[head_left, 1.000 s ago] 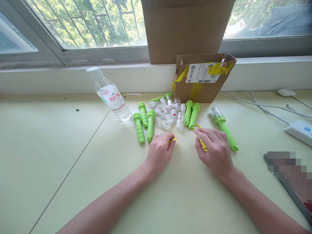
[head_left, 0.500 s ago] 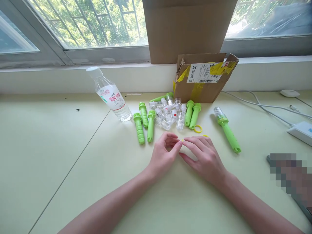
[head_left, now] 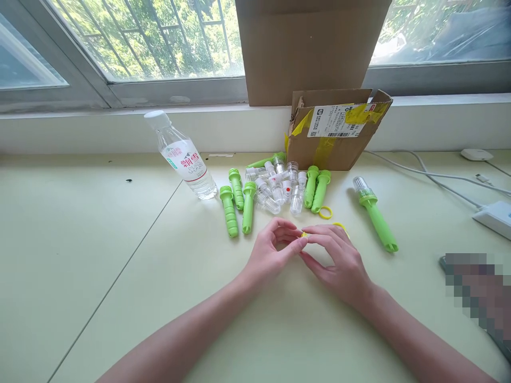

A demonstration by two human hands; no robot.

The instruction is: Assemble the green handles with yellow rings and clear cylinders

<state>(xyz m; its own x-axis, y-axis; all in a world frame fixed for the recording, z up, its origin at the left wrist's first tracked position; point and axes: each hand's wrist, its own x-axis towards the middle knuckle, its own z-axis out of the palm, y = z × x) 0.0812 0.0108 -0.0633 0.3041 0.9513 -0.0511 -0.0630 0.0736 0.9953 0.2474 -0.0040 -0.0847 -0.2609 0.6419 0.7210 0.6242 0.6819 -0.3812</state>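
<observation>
My left hand (head_left: 275, 247) and my right hand (head_left: 335, 255) meet at the fingertips over the middle of the table. A small yellow ring (head_left: 304, 234) shows between them, pinched by both; most of it is hidden by fingers. Just beyond my right hand lie a second yellow ring (head_left: 325, 213) and another yellow ring (head_left: 341, 229), partly covered by that hand. Past my left hand are green ribbed handles (head_left: 229, 211), and behind both hands sits a pile of clear plastic caps and tubes (head_left: 275, 186). To the right lies a green handle with a clear cap fitted (head_left: 375, 215).
A water bottle (head_left: 186, 162) stands at the back left. An open cardboard box (head_left: 339, 143) is against the wall by the window. White cables (head_left: 435, 178) and a white power strip (head_left: 495, 215) lie on the right, with a blurred-out phone-like object (head_left: 475, 287) nearer me.
My fingertips have shifted slightly right, and the left thumb now reaches further over the right fingertips. A bit more of the yellow ring shows between them. The view has tilted slightly.
</observation>
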